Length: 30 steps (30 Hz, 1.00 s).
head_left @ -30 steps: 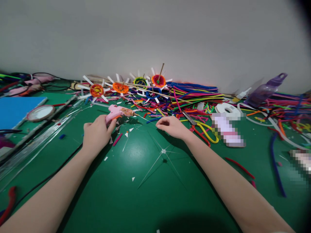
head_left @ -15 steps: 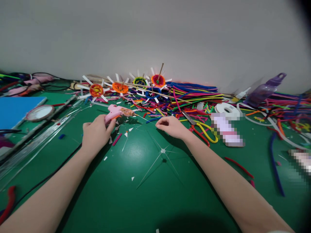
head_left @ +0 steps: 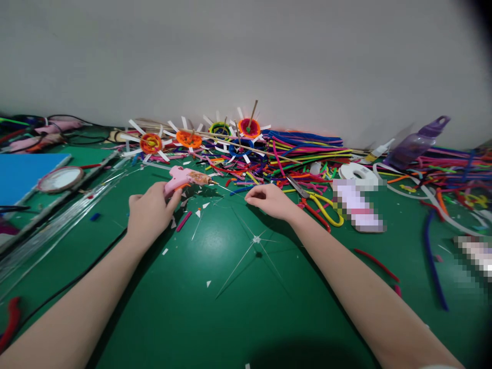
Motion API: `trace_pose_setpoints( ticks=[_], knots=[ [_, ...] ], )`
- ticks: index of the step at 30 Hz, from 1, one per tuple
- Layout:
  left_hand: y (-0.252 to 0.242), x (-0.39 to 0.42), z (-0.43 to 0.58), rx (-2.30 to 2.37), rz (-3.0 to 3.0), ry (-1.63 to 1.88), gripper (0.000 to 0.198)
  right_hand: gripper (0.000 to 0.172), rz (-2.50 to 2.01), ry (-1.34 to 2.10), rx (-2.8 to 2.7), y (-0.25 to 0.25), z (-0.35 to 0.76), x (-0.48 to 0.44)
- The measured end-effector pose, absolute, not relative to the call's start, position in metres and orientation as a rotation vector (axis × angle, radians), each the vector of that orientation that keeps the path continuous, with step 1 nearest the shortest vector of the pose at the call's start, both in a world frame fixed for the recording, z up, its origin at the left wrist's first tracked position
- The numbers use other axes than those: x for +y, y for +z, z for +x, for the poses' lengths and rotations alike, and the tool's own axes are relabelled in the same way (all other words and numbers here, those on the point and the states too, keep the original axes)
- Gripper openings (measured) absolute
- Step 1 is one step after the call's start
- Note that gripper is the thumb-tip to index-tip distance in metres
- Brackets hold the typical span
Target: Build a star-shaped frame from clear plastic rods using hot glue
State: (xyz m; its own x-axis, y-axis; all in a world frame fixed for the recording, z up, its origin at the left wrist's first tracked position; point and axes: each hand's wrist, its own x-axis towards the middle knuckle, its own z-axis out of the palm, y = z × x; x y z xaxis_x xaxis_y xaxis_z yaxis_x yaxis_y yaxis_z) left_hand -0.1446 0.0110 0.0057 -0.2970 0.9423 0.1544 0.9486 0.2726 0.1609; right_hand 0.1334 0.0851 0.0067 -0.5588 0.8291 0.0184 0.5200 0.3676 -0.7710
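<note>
My left hand (head_left: pixel 150 210) is wrapped round the handle of a pink hot glue gun (head_left: pixel 179 177), whose nozzle points right. A thin clear strand (head_left: pixel 230 190) runs from near the nozzle tip to my right hand (head_left: pixel 265 200), whose thumb and forefinger are pinched on its end. Nearer to me, below the right hand, a small star of thin clear spines (head_left: pixel 257 239) stands on the green table (head_left: pixel 184 323). Its spines spread out from a whitish centre, and a dark shadow lies under it.
Behind the hands are several bright cups with white strips (head_left: pixel 150 143) and a heap of pipe cleaners (head_left: pixel 307 146). Scissors (head_left: pixel 321 205), a white tape roll (head_left: pixel 358 177) and a purple bottle (head_left: pixel 415 143) are at right. A black cord (head_left: pixel 77 282) crosses at left, near clear plastic (head_left: pixel 49 236).
</note>
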Motion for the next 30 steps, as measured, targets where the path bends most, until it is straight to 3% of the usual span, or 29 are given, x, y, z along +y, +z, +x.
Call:
trace_pose_setpoints(
  ticks=[30],
  knots=[
    [0.0065, 0.0107, -0.144, -2.499, -1.849, -0.344, 0.038, 0.013, -1.191, 1.007, -2.229, 0.0047, 0.1333, 0.0858]
  ],
)
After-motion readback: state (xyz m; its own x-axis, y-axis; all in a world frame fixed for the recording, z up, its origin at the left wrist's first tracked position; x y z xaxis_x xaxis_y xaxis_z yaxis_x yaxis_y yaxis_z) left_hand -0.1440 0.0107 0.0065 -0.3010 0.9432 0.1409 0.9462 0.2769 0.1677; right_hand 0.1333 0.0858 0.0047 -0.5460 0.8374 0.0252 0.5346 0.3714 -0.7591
